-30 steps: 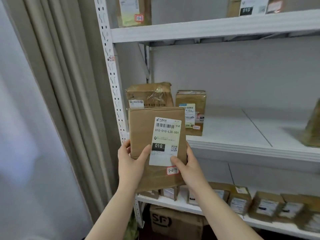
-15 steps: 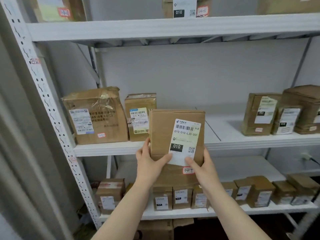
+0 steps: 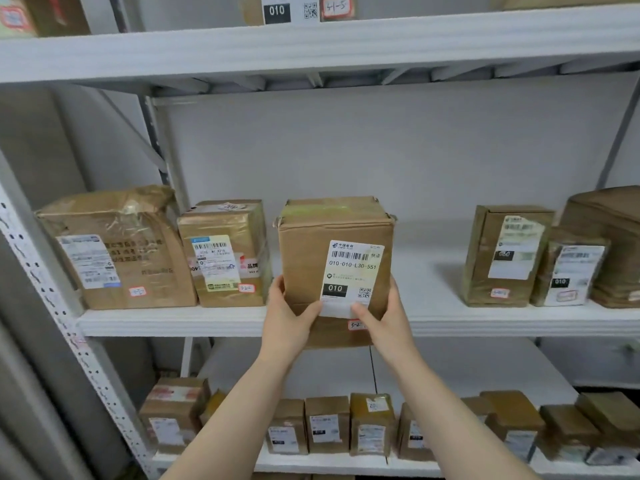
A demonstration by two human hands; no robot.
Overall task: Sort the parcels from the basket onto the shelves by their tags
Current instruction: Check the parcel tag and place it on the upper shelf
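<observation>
Both the left hand (image 3: 289,315) and the right hand (image 3: 384,318) grasp a matte brown rectangular cardboard parcel (image 3: 334,261) with a glossy white label, upright at the white metal shelf (image 3: 166,320) edge.

You have one view, from the wide-angle camera on your head. It faces the shelving head-on, with the middle shelf (image 3: 173,322) across the centre, the upper shelf (image 3: 311,46) along the top and the lower shelf (image 3: 311,462) at the bottom. It sits close: your left hand (image 3: 289,317) and right hand (image 3: 388,320), gripping the parcel (image 3: 311,244), reach the middle shelf's front edge.
</observation>
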